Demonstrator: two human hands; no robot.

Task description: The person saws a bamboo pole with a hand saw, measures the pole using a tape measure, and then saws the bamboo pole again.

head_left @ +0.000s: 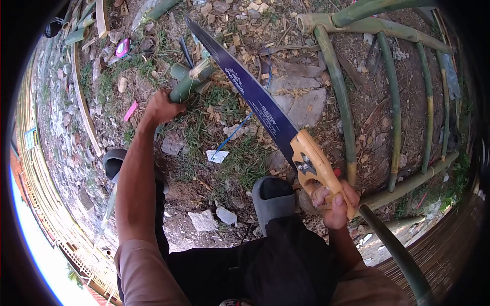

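Observation:
My right hand (pixel 334 204) is wrapped round the yellow handle of a handsaw (pixel 250 92). The saw's dark blue blade slants up and to the left, its toothed edge facing down-left. My left hand (pixel 164 107) grips a short green bamboo piece (pixel 185 91), low over the grass. The bamboo's upper end, with a pale node and stubs of side branches, lies right beside the blade, which overlaps it in this view. My left fingers are partly hidden behind the bamboo.
A bamboo frame with several rungs (pixel 339 97) lies at the right. A pink tape measure (pixel 123 48), a pink strip (pixel 131 110) and a long wooden strip (pixel 81 102) are at the left. Flat stones (pixel 306 106), wood chips and a blue cord (pixel 232 136) lie between. My sandalled feet (pixel 275 201) stand below.

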